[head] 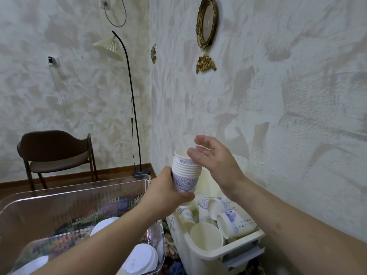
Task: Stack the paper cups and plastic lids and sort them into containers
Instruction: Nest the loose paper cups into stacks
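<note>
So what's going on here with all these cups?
A person is sorting paper cups. The left hand grips a nested stack of cups near its base, holding it up over a cream bin. The right hand is open, its fingers at the top of the stack. Loose cups lie jumbled in the bin, not yet stacked. To the left, a clear plastic container holds white lids.

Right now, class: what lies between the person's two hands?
In the head view, the stack of paper cups: left hand grips its base, right hand is open beside its top.
</note>
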